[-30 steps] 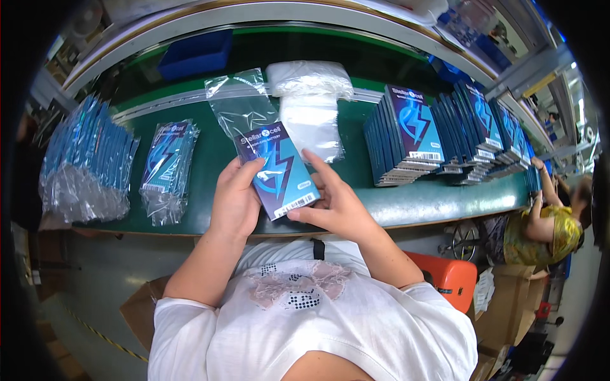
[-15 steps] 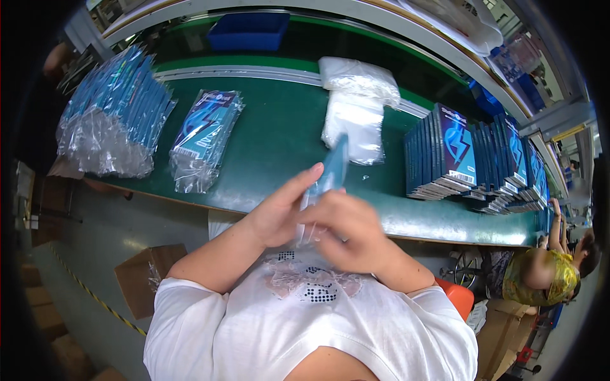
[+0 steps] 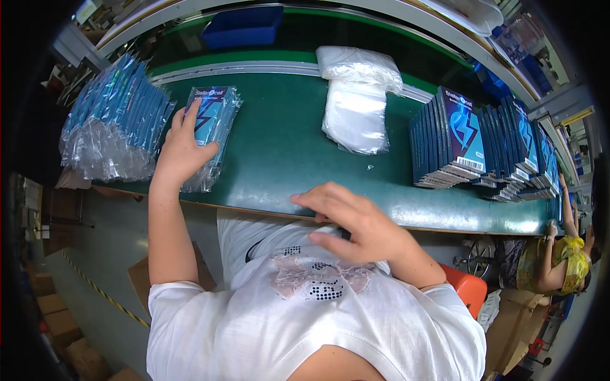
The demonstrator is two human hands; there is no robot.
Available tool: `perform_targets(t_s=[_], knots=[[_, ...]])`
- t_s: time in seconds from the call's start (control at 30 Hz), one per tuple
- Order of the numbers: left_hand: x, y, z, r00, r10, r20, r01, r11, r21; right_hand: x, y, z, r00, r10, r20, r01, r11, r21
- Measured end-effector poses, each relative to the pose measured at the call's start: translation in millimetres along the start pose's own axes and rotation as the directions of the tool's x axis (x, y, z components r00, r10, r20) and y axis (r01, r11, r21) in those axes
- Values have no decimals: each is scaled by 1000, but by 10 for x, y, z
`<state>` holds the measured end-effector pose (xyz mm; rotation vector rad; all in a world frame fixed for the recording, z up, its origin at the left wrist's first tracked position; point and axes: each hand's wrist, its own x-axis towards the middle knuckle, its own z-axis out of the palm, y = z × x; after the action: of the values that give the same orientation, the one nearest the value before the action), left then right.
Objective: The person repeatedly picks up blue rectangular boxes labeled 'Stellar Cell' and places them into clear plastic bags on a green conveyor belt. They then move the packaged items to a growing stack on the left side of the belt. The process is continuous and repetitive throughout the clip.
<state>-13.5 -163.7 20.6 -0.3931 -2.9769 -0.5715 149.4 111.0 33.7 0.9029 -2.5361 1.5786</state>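
Note:
My left hand rests on a flat blue box in a clear plastic bag, which lies on a small pile of such bagged boxes at the left of the table. Its fingers are stretched out over the package, with the thumb apart. In front of my body, near the table's edge, my right hand hovers with nothing in it and its fingers apart. A stack of clear plastic bags lies further back. Rows of unbagged blue boxes stand on the right.
A larger row of bagged boxes stands at the far left of the green table. Behind the metal rail is a blue bin. An orange stool is beside me, and another person is at the far right.
My hands have separated. The bagged box they held before my body is gone from there; my left hand has moved left onto the small pile, while my right hand has opened.

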Motion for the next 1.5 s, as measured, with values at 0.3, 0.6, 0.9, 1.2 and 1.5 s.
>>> perform_targets(t_s=[0.3,0.6,0.9,1.2,1.5], knots=[[5,512,39,967,187,-173,-156,972,178,-163,-235,-949,461,-298,-836,-202,882,-426],[165,1378,886,554,832,33,-829,555,-72,-208,124,-1366,415,262,-872,-874,381,-302],[191,1467,904,636,763,-114,-767,609,-204,-270,-285,-874,576,-47,-816,-76,991,-111],[143,1476,863,717,673,-180,-677,611,-411,-144,411,-362,689,700,-189,-14,273,962],[17,1470,847,682,662,-310,-730,635,-252,53,683,-208,462,793,-397,-17,455,890]])
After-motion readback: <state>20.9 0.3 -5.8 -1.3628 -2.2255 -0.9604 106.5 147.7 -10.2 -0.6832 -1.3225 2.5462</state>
